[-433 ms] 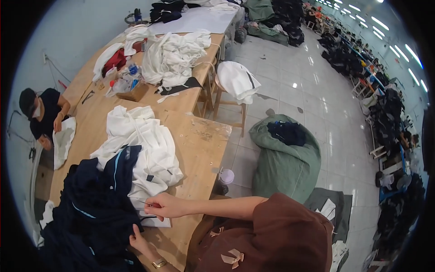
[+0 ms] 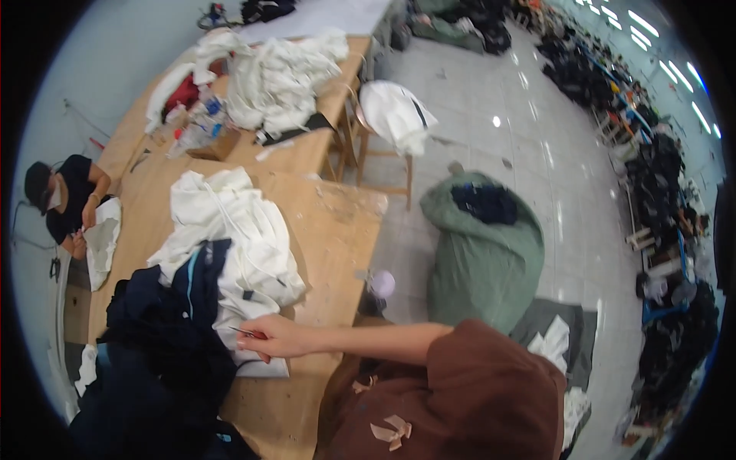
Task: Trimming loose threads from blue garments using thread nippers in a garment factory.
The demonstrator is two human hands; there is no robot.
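Observation:
My right hand [image 2: 282, 337] is closed round small red-handled thread snips [image 2: 258, 334], whose thin metal tip points left. It hovers over the lower end of a heap of white garments [image 2: 245, 245] on the wooden table [image 2: 337, 230]. To its left lies a bulky pile of navy garments [image 2: 165, 368] with light blue trim, spilling down towards the lower edge and partly over the white heap. My left hand does not show; the navy cloth fills the place beside my body.
Across the table a co-worker [image 2: 73, 192] in a dark cap handles pale cloth [image 2: 103, 241]. Further up lie more white cloth [image 2: 284, 77] and a box of plastic bottles [image 2: 215, 146]. A stool with white fabric [image 2: 395, 111] and a stuffed green sack [image 2: 487, 261] stand on the right.
My left hand, earlier at the navy garment's edge, has gone from sight, and the navy cloth has shifted downwards. My right hand keeps the snips near the same spot. The view has tilted slightly.

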